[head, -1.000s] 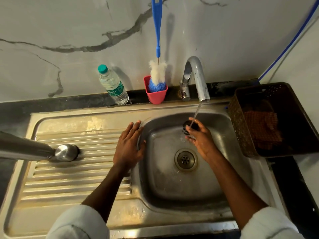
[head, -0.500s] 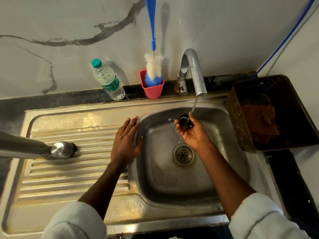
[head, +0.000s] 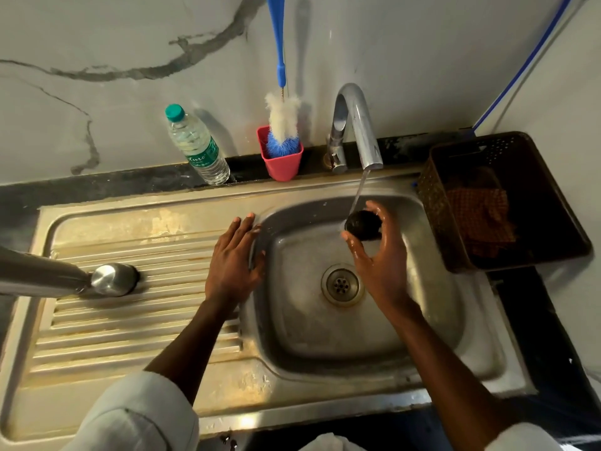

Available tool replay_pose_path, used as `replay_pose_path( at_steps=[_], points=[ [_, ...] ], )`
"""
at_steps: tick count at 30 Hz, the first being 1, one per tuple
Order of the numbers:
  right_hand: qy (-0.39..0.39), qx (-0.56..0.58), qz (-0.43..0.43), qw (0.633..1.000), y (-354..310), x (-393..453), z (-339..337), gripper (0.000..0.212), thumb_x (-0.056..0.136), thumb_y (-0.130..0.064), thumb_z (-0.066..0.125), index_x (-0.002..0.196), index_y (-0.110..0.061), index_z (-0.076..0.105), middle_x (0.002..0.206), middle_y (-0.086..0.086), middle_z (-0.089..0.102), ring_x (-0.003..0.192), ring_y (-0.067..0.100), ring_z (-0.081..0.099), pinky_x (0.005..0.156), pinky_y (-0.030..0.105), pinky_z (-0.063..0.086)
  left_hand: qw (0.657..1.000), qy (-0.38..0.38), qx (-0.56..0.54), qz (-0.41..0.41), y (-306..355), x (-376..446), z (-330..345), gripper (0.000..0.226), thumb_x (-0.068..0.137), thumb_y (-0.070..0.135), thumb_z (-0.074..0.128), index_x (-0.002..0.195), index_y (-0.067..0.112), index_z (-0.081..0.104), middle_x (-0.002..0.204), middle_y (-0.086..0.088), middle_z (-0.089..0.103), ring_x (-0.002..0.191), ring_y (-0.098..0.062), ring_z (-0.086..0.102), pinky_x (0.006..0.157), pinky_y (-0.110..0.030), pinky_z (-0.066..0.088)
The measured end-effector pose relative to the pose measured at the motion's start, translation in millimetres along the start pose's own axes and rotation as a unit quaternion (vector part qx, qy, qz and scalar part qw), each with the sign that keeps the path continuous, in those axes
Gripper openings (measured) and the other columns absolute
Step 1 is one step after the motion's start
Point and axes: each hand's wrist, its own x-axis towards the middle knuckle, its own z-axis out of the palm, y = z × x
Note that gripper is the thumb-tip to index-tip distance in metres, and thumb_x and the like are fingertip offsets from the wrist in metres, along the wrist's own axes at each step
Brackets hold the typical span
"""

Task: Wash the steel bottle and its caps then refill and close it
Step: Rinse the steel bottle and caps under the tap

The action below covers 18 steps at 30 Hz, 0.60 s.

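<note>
My right hand (head: 380,255) holds a small black cap (head: 362,224) between thumb and fingers, over the sink basin (head: 325,336), under the thin stream running from the tap (head: 357,125). The hand is wet. My left hand (head: 232,262) lies flat with straight fingers on the basin's left rim. The steel bottle (head: 39,271) lies on its side on the ribbed drainboard (head: 130,320) at the far left, its steel cap end (head: 112,278) pointing right.
Against the marble wall stand a plastic water bottle (head: 195,148) and a red cup (head: 281,161) holding a blue-handled bottle brush (head: 282,122). A dark perforated basket (head: 507,203) with an orange cloth (head: 478,213) sits right of the sink. The drain (head: 340,284) lies below my right hand.
My right hand has turned the black cap under the water, its closed dark side now facing up. The left hand stays on the rim. The view has shifted slightly.
</note>
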Motion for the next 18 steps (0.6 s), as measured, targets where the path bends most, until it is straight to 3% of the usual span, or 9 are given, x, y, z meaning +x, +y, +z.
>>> replay_pose_path(
  at_steps=[2,4,8,10,12,13,15,18],
  points=[
    [-0.081,-0.036,0.104,0.991,15,-9,9,0.070,0.084,-0.021,0.084,0.145,-0.027,0.050,0.139,0.001,0.060,0.127,0.017,0.059,0.103,0.025,0.048,1.000,0.000,0.004,0.003,-1,1,1,0.074,0.097,0.054,0.048,0.165,0.028,0.032,0.175,0.006,0.020,0.163,-0.019,0.009,0.130,-0.052,0.020],
    [-0.099,-0.069,0.156,0.980,27,-20,12,0.071,0.083,-0.023,0.084,0.145,-0.028,0.049,0.140,0.001,0.059,0.129,0.022,0.057,0.102,0.027,0.045,1.000,-0.004,0.008,0.003,-1,0,1,0.073,0.099,0.052,0.050,0.165,0.026,0.032,0.175,0.004,0.020,0.163,-0.020,0.010,0.130,-0.052,0.020],
    [-0.049,-0.087,0.074,0.992,15,-20,3,0.072,0.086,-0.032,0.081,0.147,-0.028,0.043,0.138,-0.001,0.054,0.125,0.016,0.054,0.099,0.030,0.049,0.997,0.026,-0.071,-0.009,20,7,-1,0.065,0.104,0.049,0.052,0.162,0.023,0.038,0.169,-0.001,0.036,0.156,-0.021,0.030,0.127,-0.050,0.029],
    [-0.059,-0.103,0.077,0.990,12,-18,0,0.074,0.086,-0.038,0.080,0.149,-0.031,0.041,0.141,-0.001,0.053,0.127,0.017,0.054,0.100,0.031,0.050,0.982,0.025,-0.189,-0.001,53,21,-4,0.060,0.107,0.046,0.050,0.162,0.027,0.038,0.164,0.002,0.043,0.145,-0.004,0.042,0.120,-0.037,0.040],
    [-0.059,-0.120,0.084,0.987,11,-14,-2,0.074,0.086,-0.045,0.079,0.149,-0.030,0.041,0.142,-0.001,0.052,0.128,0.019,0.054,0.099,0.031,0.049,0.946,-0.033,-0.323,-0.006,99,41,-11,0.058,0.112,0.045,0.043,0.166,0.032,0.027,0.166,0.010,0.034,0.133,0.023,0.037,0.108,-0.011,0.039],
    [-0.051,-0.122,0.079,0.988,11,-11,-4,0.073,0.087,-0.048,0.077,0.148,-0.030,0.042,0.141,-0.001,0.053,0.127,0.019,0.055,0.098,0.032,0.050,0.919,-0.069,-0.387,-0.013,121,52,-16,0.058,0.114,0.043,0.037,0.168,0.032,0.019,0.169,0.011,0.025,0.134,0.026,0.032,0.108,-0.005,0.034],
    [-0.038,-0.126,0.055,0.990,5,-7,-11,0.067,0.089,-0.052,0.073,0.145,-0.028,0.045,0.138,-0.001,0.054,0.123,0.020,0.058,0.094,0.037,0.054,0.882,-0.098,-0.461,-0.027,159,74,-24,0.057,0.116,0.041,0.025,0.169,0.028,0.009,0.175,0.008,0.009,0.150,0.010,0.017,0.122,-0.016,0.020],
    [-0.028,-0.158,0.025,0.987,-7,-4,-24,0.059,0.092,-0.053,0.069,0.139,-0.022,0.053,0.136,0.001,0.055,0.116,0.023,0.063,0.087,0.038,0.056,0.866,-0.089,-0.492,-0.033,188,100,-24,0.059,0.115,0.045,0.018,0.169,0.025,0.007,0.177,0.003,0.005,0.161,-0.012,0.005,0.128,-0.034,0.009]
  ],
)
